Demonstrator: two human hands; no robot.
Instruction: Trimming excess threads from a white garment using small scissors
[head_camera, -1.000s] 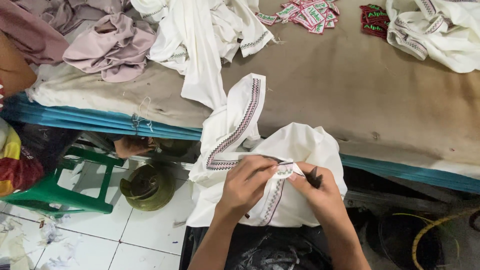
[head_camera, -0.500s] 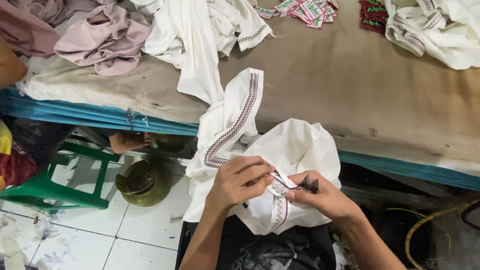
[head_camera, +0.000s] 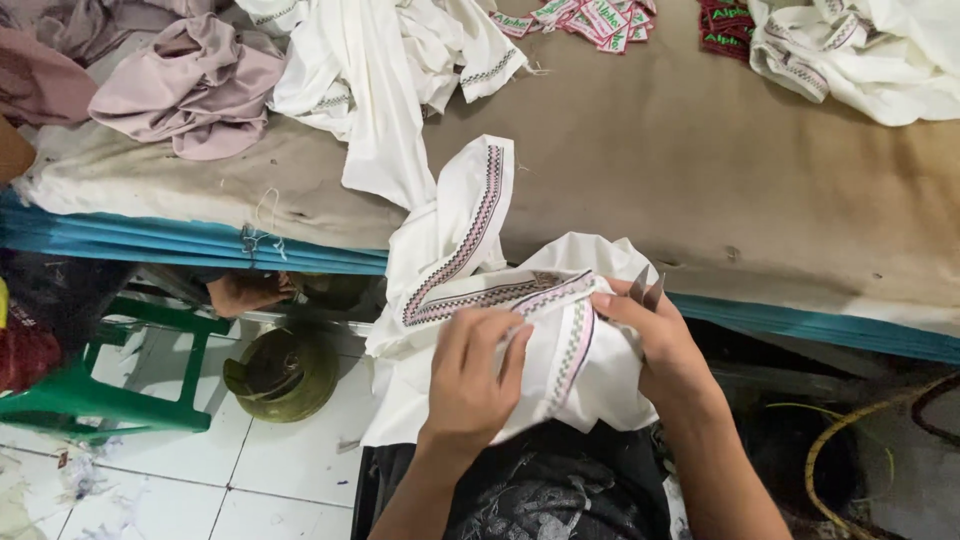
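One white garment is in my two hands, and there are three more heaps of cloth on the table: a mauve pile at the far left, white pieces beside it, and another white heap at the far right. Two clusters of small labels lie along the far edge — a pale one and a dark red one.

The table's blue edge runs just beyond my knuckles; the brown middle of the top is bare, with room between the heaps. Below on the tiled floor stand one green stool and one olive gas cylinder.

The garment hangs off the table edge into my lap, white with a band of dark and pinkish zigzag embroidery along its strip. My left hand lies flat on it, fingers fairly close together, pressing the cloth. My right hand pinches the trimmed edge and also grips a small pair of metal snips — whether their blades are closed, I can't quite tell
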